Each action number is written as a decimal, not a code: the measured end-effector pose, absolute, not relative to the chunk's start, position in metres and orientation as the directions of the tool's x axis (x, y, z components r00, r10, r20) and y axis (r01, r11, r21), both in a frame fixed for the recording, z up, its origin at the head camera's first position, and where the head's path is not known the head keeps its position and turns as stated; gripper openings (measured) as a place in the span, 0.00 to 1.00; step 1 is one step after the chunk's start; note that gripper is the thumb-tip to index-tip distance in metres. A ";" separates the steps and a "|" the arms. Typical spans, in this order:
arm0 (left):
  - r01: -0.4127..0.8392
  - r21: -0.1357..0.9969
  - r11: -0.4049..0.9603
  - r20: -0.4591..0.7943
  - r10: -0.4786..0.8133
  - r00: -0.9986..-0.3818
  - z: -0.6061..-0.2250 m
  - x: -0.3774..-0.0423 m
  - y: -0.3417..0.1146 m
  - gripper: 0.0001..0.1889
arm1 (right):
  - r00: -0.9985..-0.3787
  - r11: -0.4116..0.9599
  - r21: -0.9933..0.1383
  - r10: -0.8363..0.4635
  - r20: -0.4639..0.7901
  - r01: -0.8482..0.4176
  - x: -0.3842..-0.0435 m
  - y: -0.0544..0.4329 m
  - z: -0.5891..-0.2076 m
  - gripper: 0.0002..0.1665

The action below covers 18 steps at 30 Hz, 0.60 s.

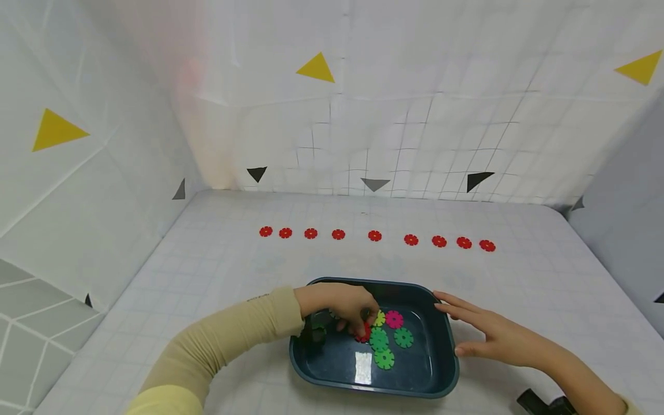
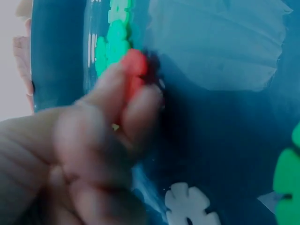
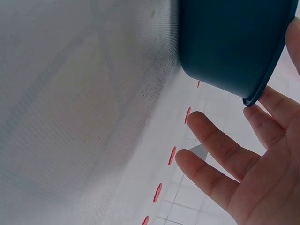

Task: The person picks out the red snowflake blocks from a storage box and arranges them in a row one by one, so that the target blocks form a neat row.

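Inside the dark blue plastic tub (image 1: 332,374), my left hand (image 1: 349,305) pinches a red flower-shaped disc (image 2: 135,65) between thumb and finger. Beside it in the tub lie several green discs (image 1: 384,359), a pink disc (image 1: 394,319) and a yellow disc (image 1: 380,318). The left wrist view also shows a pale disc (image 2: 188,204) low in the frame. My right hand (image 1: 500,334) has its fingers extended, touching the tub's right rim. In the right wrist view its lower fingers (image 3: 220,150) are spread beside the tub wall.
Across the table behind the tub runs a row of several red discs (image 1: 374,236), spaced apart. A white sheet with coloured triangles (image 1: 317,68) rises at the back. A black object (image 1: 544,403) is by my right wrist.
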<state>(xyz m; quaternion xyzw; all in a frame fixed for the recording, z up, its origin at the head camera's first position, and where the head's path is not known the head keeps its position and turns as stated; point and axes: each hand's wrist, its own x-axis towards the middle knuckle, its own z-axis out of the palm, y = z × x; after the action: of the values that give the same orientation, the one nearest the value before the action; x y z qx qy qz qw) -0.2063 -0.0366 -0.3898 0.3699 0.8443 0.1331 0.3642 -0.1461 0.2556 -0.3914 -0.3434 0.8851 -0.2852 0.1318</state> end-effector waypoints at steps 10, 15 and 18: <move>0.363 0.642 0.676 -0.488 0.724 -0.487 -0.374 -0.212 -0.041 0.07 | -0.738 0.613 -0.594 -0.674 -0.048 -0.521 -0.148 0.256 -0.392 0.41; 0.290 0.757 0.585 -0.410 0.771 -0.487 -0.360 -0.220 -0.052 0.07 | -0.737 0.616 -0.589 -0.674 -0.050 -0.523 -0.148 0.256 -0.392 0.41; 0.279 0.788 0.549 -0.366 0.782 -0.504 -0.350 -0.225 -0.060 0.10 | -0.738 0.614 -0.589 -0.674 -0.044 -0.526 -0.148 0.256 -0.393 0.41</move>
<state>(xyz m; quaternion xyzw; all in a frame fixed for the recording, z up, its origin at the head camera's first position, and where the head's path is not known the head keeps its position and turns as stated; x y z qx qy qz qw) -0.2249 -0.0601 -0.3504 0.3321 0.7982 0.3393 0.3708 -0.1477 0.2557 -0.3932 -0.3373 0.8887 -0.2812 0.1316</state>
